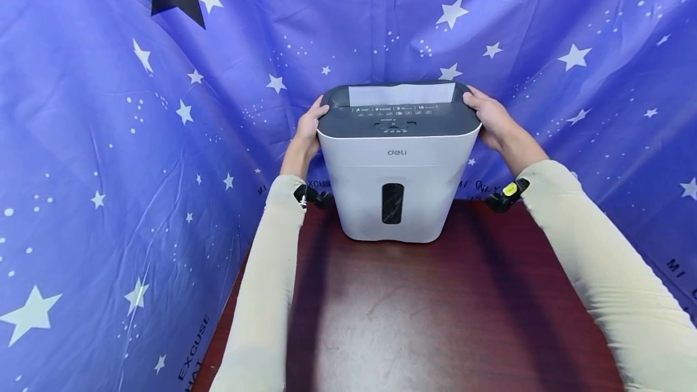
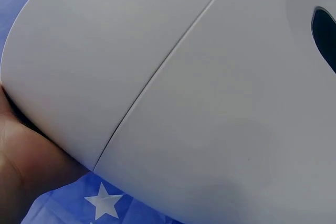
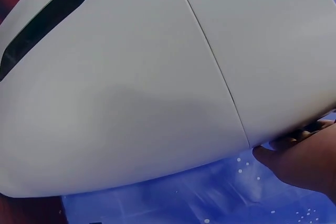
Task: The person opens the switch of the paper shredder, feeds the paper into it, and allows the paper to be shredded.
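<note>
A white paper shredder [image 1: 348, 198] with a dark grey top stands upright over the back of the table, its front with the "deli" mark facing me. Whether its base touches the tabletop, I cannot tell. White paper [image 1: 402, 95] shows along the slot in the top. My left hand [image 1: 309, 129] grips the top's left side, thumb over the edge, other fingers mostly hidden. On the opposite side my right hand [image 1: 492, 120] holds the upper right edge the same way. In the right wrist view, curled fingers [image 3: 304, 134] reach behind the shredder's side.
The dark red wooden table [image 1: 414, 313] extends in front of the shredder. A blue star-print curtain [image 1: 136, 168] hangs close at the left, back and right. Small black wrist cameras [image 1: 506, 196] sit at both cuffs, near the shredder's sides.
</note>
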### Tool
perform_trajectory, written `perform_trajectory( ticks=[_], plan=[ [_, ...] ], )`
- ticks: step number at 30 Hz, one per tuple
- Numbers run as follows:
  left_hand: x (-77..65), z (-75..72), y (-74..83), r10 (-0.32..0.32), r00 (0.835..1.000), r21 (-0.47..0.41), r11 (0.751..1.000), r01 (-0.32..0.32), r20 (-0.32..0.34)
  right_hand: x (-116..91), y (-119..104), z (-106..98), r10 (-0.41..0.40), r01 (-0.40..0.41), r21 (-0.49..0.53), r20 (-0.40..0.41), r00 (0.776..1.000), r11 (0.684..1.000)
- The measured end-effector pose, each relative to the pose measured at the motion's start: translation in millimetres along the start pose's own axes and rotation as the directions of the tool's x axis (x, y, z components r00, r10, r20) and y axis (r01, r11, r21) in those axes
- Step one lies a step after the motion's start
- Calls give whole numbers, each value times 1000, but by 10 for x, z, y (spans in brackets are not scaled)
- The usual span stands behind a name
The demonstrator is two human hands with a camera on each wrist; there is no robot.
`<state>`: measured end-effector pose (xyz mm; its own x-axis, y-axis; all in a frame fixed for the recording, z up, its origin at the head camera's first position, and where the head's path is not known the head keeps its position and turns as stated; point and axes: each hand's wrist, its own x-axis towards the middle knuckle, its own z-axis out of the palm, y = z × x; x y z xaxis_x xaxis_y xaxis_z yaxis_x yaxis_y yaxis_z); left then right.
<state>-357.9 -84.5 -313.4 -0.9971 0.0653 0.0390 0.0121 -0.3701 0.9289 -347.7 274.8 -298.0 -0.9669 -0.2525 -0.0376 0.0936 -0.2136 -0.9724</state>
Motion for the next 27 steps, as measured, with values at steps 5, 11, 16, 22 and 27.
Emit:
perform_trajectory(
  ticks=[5, 11, 16, 22, 27],
  plan=[
    [-15, 11, -13, 3, 1000, -2, 1000, -3, -3, -9, -5, 6, 11, -11, 15, -12, 1000, 1000],
    [-4, -3, -9, 9, 1000, -6, 1000, -10, -11, -5, 0, 23, -4, 4, 26, -4, 1000, 1000],
    [-10, -10, -5, -2, 1000, -2, 1000, 2, -8, -7, 13, 23, -4, 4, 9, -10, 1000, 1000],
    [-12, -6, -5, -6, 1000, -12, 1000, 6, -12, 4, 20, 14, -7, 7, 21, -2, 1000, 1000],
    [-7, -10, -2, -1, 1000, -7, 1000, 1, -15, 10, 9, 12, -5, 6, 28, -7, 1000, 1000]
  ],
)
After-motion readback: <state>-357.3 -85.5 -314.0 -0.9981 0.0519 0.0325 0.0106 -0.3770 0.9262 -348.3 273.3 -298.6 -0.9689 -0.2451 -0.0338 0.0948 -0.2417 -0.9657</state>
